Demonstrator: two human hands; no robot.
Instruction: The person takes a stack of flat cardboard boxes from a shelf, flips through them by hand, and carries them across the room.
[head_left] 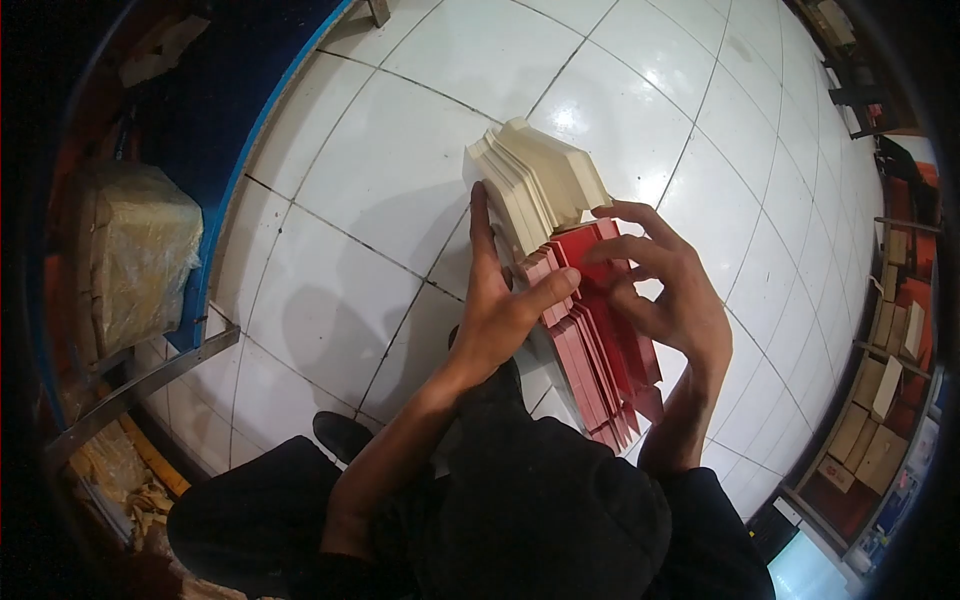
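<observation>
Nearest to us are our dark-clothed knee (240, 510) and, just beyond it, a dark shoe (340, 435). Above our lap, right of the middle, lies the bundle of thin folded pieces. Its near end is made of pink pieces (592, 385), with red pieces (625, 330) along their right side and cream pieces (535, 185) at the far end.

Our left hand (500, 310) is closed around the bundle's left side, thumb over the pink pieces and a finger stretched along the cream ones. Our right hand (680, 285) is half curled over the red pieces, its fingers apart and one fingertip at the near right corner of the cream ones; whether it pinches anything, we cannot tell.

We judge the work to be partway: the cream pieces already sit closely nested, while the pink and red edges are uneven and look left to be squared up. We cannot tell how many pieces remain.

Beyond the bundle spreads the white tiled floor (370, 150). To the left, a wrapped package (145, 255) sits beside a blue edge (265, 130), above a metal bar (150, 385). Off to the right, shelves hold cartons (880, 460).
</observation>
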